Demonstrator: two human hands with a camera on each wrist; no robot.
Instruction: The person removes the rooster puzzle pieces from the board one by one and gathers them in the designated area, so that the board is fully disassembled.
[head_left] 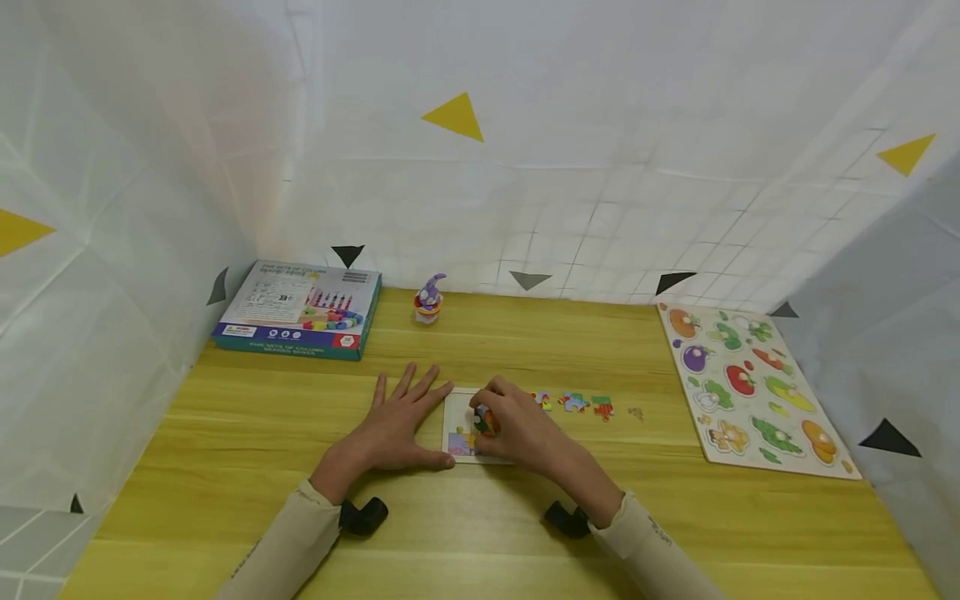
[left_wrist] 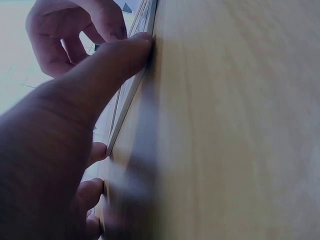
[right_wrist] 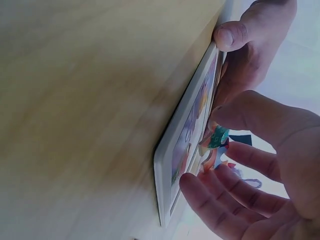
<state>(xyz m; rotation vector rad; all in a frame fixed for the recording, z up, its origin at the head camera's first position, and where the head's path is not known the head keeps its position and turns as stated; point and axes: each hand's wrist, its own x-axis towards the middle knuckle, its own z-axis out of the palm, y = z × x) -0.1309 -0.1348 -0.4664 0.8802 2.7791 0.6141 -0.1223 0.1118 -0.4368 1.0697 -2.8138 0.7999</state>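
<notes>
A small jigsaw board with a pale rim lies on the table, part of its picture fitted at the lower left. My left hand lies beside it with fingers spread, its thumb and a fingertip touching the board's left side. In the left wrist view the thumb rests against the board's edge. My right hand pinches a green and orange puzzle piece between thumb and fingers, tilted just over the board. That hand hides the board's right part.
Several loose puzzle pieces lie in a row right of the board. A boxed toy set stands at the back left, near a small purple figurine. A vegetable peg puzzle lies on the right. White sheeting closes off the back.
</notes>
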